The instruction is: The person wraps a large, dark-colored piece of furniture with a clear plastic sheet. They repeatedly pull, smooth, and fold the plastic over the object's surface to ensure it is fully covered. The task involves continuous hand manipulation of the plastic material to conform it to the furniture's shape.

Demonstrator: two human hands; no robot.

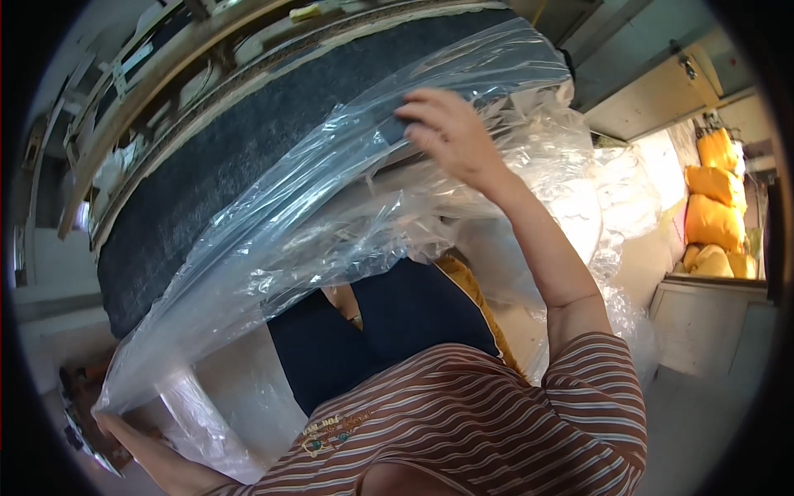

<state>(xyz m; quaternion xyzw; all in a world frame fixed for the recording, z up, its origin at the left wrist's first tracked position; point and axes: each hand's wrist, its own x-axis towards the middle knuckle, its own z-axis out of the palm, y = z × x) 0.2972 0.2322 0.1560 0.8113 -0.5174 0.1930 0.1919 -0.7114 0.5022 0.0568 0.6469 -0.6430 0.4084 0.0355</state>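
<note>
A big dark grey felt-covered slab [248,140] leans across the upper left. A clear plastic bag [331,207] is drawn partly over it. My right hand [442,132] reaches up and grips the plastic against the slab's upper edge. My left hand [106,422] is low at the left, closed on the bag's lower corner, and partly hidden by the plastic. My striped shirt and dark trousers fill the lower middle.
A wooden frame [157,74] stands behind the slab at the upper left. Loose clear plastic [595,207] lies bunched to the right. Yellow sacks [715,215] are stacked at the far right above a pale cabinet [703,322].
</note>
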